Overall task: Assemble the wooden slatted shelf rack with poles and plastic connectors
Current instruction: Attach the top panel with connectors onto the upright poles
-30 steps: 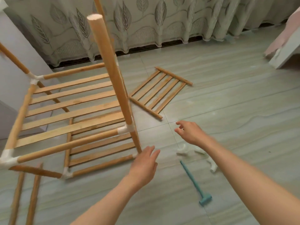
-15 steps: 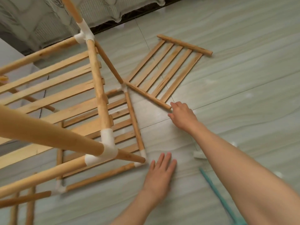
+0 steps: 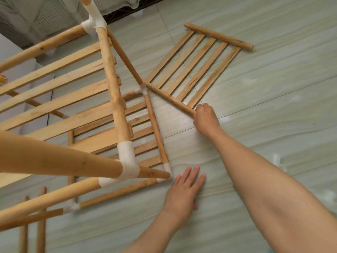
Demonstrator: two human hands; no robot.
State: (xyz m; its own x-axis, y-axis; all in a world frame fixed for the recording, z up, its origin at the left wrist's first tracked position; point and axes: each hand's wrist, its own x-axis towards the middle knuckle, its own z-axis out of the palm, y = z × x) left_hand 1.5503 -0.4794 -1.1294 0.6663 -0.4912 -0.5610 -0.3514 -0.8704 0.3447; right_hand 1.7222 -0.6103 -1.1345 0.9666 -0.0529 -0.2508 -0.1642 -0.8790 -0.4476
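Observation:
A part-built wooden rack (image 3: 113, 99) of round poles, slatted shelves and white plastic connectors (image 3: 127, 161) fills the left half of the view. A loose slatted shelf panel (image 3: 198, 68) lies flat on the floor to its right. My right hand (image 3: 206, 117) grips the near end of that panel's front rail. My left hand (image 3: 186, 190) presses flat on the floor, fingers straight, just right of the rack's near bottom corner (image 3: 166, 173).
Two loose poles (image 3: 41, 229) lie on the floor at the bottom left. White connector pieces (image 3: 277, 159) sit at the right edge, partly behind my right forearm. A curtain (image 3: 54, 13) and a grey cabinet (image 3: 11, 57) bound the far left.
My head has leaned forward and down, so the rack looms closer. My right hand reached to the loose panel and took hold of its rail end. My left hand went down flat on the floor.

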